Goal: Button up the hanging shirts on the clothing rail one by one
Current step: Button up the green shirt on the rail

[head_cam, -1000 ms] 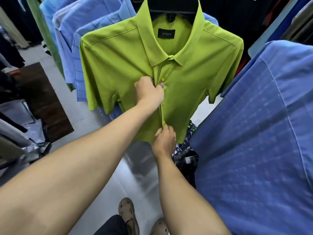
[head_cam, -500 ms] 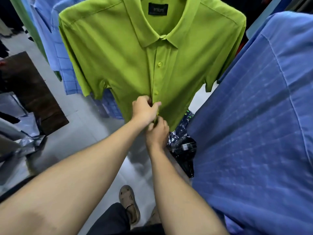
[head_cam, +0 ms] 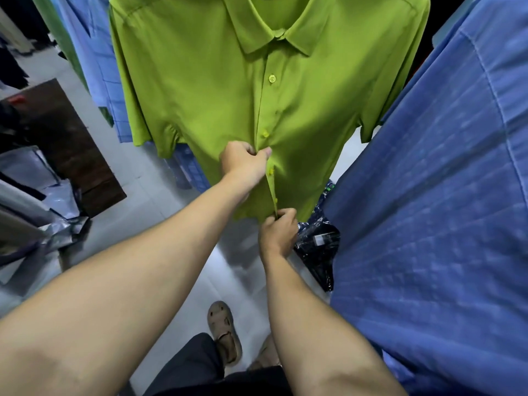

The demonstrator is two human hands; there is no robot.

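A lime-green short-sleeved shirt [head_cam: 200,90] hangs facing me, its collar at the top edge. Yellow-green buttons run down its placket; those at the chest and below it look fastened. My left hand [head_cam: 243,164] pinches the placket just under the third button. Lower down, my right hand [head_cam: 278,230] pinches the placket at the hem and holds it taut. Two more buttons show on the strip between my hands.
A blue textured shirt [head_cam: 428,210] fills the right side, close to my right arm. Light blue and green shirts [head_cam: 100,67] hang behind on the left. A dark packaged garment [head_cam: 320,247] lies on the tiled floor; a brown mat [head_cam: 71,144] lies left.
My hands were close together near the lower placket half a second ago; now the right one has dropped to the hem and the left one sits higher. The view has tilted down.
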